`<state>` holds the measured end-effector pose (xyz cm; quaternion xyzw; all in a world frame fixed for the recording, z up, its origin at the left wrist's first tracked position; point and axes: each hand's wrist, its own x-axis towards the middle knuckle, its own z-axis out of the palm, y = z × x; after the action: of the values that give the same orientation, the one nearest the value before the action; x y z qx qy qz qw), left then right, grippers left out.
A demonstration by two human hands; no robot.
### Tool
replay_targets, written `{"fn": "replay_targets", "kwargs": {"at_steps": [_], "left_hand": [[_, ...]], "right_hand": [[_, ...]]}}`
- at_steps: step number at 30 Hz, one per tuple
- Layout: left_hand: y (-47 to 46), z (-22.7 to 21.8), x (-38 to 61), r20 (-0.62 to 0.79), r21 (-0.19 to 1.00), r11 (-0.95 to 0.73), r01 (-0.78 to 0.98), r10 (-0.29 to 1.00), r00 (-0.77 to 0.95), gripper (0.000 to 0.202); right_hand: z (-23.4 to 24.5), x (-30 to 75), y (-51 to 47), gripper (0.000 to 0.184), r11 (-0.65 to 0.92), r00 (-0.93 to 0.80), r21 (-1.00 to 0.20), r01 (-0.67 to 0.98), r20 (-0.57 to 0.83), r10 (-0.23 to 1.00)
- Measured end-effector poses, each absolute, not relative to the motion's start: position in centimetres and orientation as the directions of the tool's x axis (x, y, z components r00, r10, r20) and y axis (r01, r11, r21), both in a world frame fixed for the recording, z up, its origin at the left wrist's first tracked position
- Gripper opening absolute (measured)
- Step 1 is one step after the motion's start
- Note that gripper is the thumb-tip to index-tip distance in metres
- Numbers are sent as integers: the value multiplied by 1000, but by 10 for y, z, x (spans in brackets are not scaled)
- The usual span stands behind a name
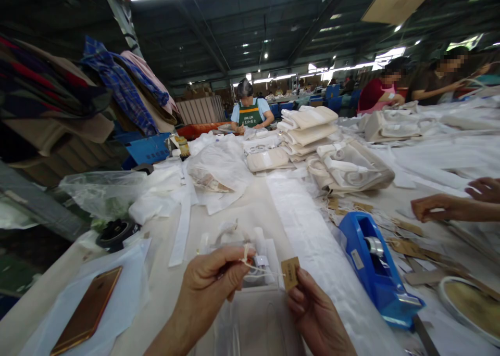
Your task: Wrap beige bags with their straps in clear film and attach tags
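Hands: a little apart above the near middle of the worktop (pixel 252 207); left hand (pixel 209 280) pinches a thin pale string (pixel 255 267) between thumb and fingers, right hand (pixel 318 312) grips a small brown tag (pixel 289 272) by its right edge.
String: bunched at the left fingertips, runs right to the tag.
Tag: upright-ish, dark print on the face toward the camera; text too small to read.
Beige bag: folded bag (pixel 261 317) below both hands, near edge, clear plastic over part of it; metal bits show just beyond the left hand.
White strip: wide sheet (pixel 302 231) running from far to near, just right of the bag.
Right side: blue tape dispenser (pixel 385 288), then loose brown tags (pixel 408 248) strewn beyond; round dish (pixel 471 304) at the near right.
Co-worker hands: pair (pixel 443 207) reaching in from the right, over the tag pile.
Left side: phone (pixel 88 312) face-up or face-down, can't tell, on white paper (pixel 130 312); dark roll (pixel 117 233) beyond it.
Far middle: stacked beige bags (pixel 308 129); bundle of clear plastic (pixel 219 168) to their left.
Far end: person in green apron (pixel 250 115), arms on the worktop.
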<state>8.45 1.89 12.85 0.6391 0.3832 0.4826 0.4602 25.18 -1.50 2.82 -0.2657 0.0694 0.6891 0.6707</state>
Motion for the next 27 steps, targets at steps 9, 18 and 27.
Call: {"fn": "replay_targets", "kwargs": {"at_steps": [9, 18, 27], "left_hand": [[19, 126, 81, 86, 993, -70, -95, 979, 183, 14], [17, 127, 82, 163, 987, -162, -21, 971, 174, 13], [9, 133, 88, 162, 985, -165, 45, 985, 57, 11]], "right_hand": [[21, 255, -21, 32, -103, 40, -355, -929, -372, 927], [17, 260, -25, 29, -128, 17, -424, -897, -321, 947], [25, 260, -29, 33, -83, 150, -631, -771, -307, 940]]}}
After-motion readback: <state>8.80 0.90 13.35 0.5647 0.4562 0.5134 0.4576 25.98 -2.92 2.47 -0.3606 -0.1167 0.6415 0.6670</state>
